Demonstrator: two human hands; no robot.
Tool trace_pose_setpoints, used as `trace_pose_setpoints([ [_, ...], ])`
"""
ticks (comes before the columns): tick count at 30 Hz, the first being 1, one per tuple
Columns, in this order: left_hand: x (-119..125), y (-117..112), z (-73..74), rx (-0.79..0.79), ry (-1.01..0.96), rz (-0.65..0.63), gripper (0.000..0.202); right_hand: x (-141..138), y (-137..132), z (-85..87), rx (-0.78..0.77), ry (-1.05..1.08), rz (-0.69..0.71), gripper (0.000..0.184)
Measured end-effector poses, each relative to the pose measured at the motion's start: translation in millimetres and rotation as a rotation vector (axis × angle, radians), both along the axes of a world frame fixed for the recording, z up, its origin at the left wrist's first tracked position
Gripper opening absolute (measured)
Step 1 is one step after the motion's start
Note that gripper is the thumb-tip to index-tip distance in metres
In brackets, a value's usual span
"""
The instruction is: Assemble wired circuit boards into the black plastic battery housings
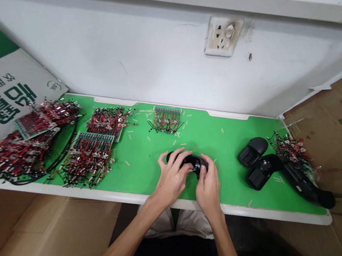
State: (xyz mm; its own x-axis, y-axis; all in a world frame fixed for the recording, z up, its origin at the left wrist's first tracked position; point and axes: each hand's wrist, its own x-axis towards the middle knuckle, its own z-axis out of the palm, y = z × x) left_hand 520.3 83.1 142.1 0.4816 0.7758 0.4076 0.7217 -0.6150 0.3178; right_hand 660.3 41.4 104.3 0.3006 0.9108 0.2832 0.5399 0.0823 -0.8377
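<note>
Both my hands grip one black plastic housing (192, 161) just above the green mat (221, 140), near the table's front middle. My left hand (172, 176) curls its fingers over the housing's left end. On the right end, my right hand (209, 185) pinches with fingers bent. Much of the housing is hidden under my fingers.
Piles of small circuit boards with red and black wires (91, 150) lie at the left, one strip (166, 119) at the back middle. More black housings (260, 166) and wired boards (290, 150) sit at the right. Cardboard boxes (339, 128) flank the table. A wall socket (222, 36) is above.
</note>
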Motion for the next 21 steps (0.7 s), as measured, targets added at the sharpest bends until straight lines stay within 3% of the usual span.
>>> trace_pose_setpoints([
  [10, -5.5, 4.3, 3.7, -0.024, 0.117, -0.058, 0.036, -1.1, 1.2, -1.9, 0.006, -0.025, -0.023, 0.043],
  [21, -1.4, 8.5, 19.2, -0.037, 0.219, -0.111, 0.032, -1.0, 1.3, -2.7, -0.002, -0.029, -0.02, 0.045],
])
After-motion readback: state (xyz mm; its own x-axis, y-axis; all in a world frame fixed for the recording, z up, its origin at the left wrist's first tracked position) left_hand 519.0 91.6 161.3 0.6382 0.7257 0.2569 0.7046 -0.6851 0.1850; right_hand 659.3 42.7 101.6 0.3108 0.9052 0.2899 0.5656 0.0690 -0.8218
